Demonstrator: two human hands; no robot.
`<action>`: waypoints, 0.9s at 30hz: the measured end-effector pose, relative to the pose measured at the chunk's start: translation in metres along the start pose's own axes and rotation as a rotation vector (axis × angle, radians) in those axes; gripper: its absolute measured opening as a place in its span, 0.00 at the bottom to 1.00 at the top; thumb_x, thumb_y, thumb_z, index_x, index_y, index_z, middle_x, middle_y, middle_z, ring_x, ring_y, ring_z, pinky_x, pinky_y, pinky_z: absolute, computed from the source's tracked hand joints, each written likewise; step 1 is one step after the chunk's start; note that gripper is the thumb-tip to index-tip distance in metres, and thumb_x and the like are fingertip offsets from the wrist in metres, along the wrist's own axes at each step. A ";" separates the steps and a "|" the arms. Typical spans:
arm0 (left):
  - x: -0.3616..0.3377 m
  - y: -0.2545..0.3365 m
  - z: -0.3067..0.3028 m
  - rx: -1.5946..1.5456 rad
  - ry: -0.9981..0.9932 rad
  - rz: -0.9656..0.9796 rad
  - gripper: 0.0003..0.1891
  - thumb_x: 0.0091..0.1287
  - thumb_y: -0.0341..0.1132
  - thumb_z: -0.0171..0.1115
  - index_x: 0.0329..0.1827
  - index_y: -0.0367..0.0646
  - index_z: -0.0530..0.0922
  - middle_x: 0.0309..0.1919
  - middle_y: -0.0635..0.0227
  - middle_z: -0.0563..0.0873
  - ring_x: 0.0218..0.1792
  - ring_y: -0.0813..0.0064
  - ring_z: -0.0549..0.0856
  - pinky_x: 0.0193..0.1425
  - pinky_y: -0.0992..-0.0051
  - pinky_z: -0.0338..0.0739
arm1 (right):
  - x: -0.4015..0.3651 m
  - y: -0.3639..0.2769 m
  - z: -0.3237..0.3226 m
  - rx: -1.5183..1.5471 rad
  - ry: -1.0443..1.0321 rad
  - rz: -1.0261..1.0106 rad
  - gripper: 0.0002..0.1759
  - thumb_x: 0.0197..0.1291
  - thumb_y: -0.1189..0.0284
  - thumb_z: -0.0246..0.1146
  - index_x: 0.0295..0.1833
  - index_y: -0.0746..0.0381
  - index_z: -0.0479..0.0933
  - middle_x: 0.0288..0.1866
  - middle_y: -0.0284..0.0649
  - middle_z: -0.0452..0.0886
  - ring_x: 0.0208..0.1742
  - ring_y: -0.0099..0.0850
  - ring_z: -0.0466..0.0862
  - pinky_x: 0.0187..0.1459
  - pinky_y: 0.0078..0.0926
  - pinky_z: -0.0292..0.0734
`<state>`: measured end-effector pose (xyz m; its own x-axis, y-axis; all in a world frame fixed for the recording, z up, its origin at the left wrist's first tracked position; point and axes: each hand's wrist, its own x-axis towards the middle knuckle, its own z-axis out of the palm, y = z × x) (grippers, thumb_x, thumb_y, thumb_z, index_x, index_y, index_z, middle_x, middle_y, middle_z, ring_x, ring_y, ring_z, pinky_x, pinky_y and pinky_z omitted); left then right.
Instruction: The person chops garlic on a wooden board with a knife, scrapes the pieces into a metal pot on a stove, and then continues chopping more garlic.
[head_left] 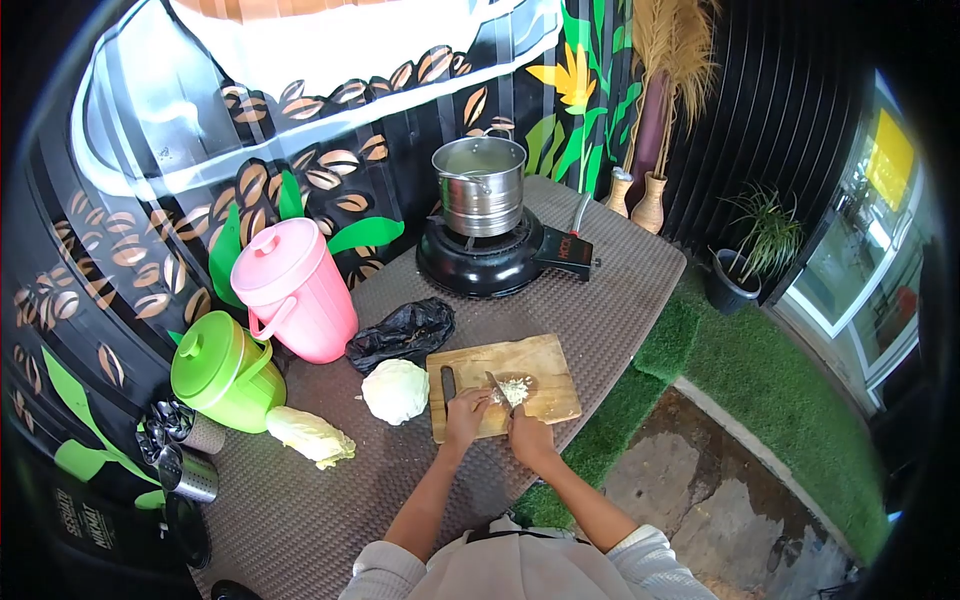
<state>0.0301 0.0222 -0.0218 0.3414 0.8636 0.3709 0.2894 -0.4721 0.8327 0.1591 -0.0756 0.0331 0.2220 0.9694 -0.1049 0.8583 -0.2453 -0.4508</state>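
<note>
A wooden cutting board lies on the table before me, with a small heap of finely chopped pale pieces on it. My right hand is closed around the handle of a knife, whose blade slants up and left beside the heap. My left hand rests over the board's left part, its fingers drawn together close to the blade. What those fingers hold, if anything, is hidden. Left of the board sit a round pale cabbage and a longer napa cabbage.
Behind the board, a steel pot stands on a black gas stove. A black plastic bag, a pink lidded jug, a green lidded jug and a metal utensil holder line the left side. The table edge curves at right.
</note>
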 end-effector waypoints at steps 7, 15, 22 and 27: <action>-0.002 0.020 -0.003 0.261 0.201 0.071 0.12 0.53 0.29 0.71 0.41 0.38 0.85 0.42 0.62 0.85 0.50 0.60 0.77 0.56 0.67 0.72 | 0.008 -0.007 -0.023 -0.142 -0.088 -0.034 0.13 0.63 0.68 0.54 0.46 0.67 0.69 0.31 0.55 0.83 0.34 0.48 0.86 0.36 0.42 0.81; 0.000 0.010 0.000 0.213 0.116 0.064 0.06 0.53 0.27 0.69 0.35 0.39 0.87 0.37 0.64 0.85 0.46 0.63 0.77 0.52 0.68 0.73 | -0.010 -0.009 0.009 -0.119 -0.017 0.028 0.10 0.59 0.74 0.54 0.45 0.66 0.67 0.30 0.54 0.83 0.33 0.48 0.86 0.35 0.42 0.82; -0.002 0.006 0.001 0.194 0.127 0.073 0.06 0.53 0.26 0.69 0.35 0.40 0.87 0.36 0.64 0.85 0.45 0.64 0.77 0.51 0.69 0.73 | 0.020 -0.005 -0.006 -0.112 0.003 -0.103 0.08 0.59 0.76 0.53 0.44 0.66 0.68 0.30 0.55 0.83 0.33 0.50 0.86 0.35 0.44 0.81; 0.000 0.015 -0.002 0.209 0.123 0.069 0.06 0.54 0.27 0.69 0.34 0.41 0.87 0.35 0.65 0.85 0.45 0.64 0.77 0.51 0.69 0.73 | 0.006 -0.012 -0.005 -0.135 -0.007 -0.118 0.08 0.59 0.77 0.53 0.44 0.66 0.68 0.29 0.53 0.83 0.32 0.47 0.86 0.33 0.44 0.81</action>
<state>0.0330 0.0150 -0.0088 0.2591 0.8370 0.4820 0.4519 -0.5461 0.7054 0.1522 -0.0671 0.0430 0.1129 0.9915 -0.0641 0.9327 -0.1280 -0.3373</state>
